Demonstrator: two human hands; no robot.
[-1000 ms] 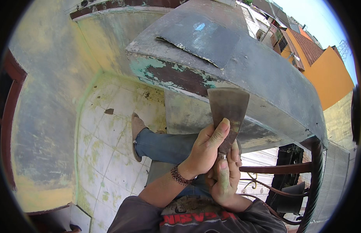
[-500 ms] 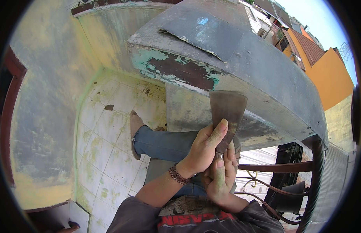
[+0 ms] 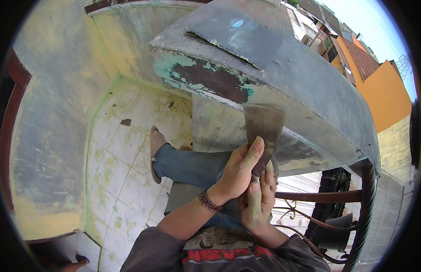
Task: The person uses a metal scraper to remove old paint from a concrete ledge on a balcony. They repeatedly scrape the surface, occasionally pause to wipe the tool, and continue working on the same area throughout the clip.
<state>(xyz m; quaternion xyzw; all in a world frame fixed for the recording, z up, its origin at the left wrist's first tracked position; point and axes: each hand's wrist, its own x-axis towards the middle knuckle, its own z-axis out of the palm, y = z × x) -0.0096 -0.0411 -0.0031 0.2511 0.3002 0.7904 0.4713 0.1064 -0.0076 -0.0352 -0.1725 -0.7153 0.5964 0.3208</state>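
Note:
A paint scraper (image 3: 266,124) with a wide, worn metal blade points up and away from me, in front of the ledge. My left hand (image 3: 240,170) is closed around the lower blade, its thumb lying along the face. Just below, my right hand (image 3: 258,201) grips the scraper near the metal collar, with its thumb pointing up; the handle is mostly hidden by the fingers. Beyond the blade, the ledge's side has a bare dark brown patch (image 3: 210,80) edged with flaking turquoise paint. On top of the ledge (image 3: 310,77) lies a dark grey sheet (image 3: 237,43) with a curled, ragged edge.
A stained tiled floor (image 3: 129,158) with a small brown flake (image 3: 125,122) lies at left, beside a patchy wall (image 3: 52,127). My leg in jeans (image 3: 192,167) stretches left. A dark metal railing (image 3: 319,196) stands right. Part of another person (image 3: 79,264) shows at lower left.
The scraper's blade has turned slightly, and the view has shifted a little. Both hands keep the same hold.

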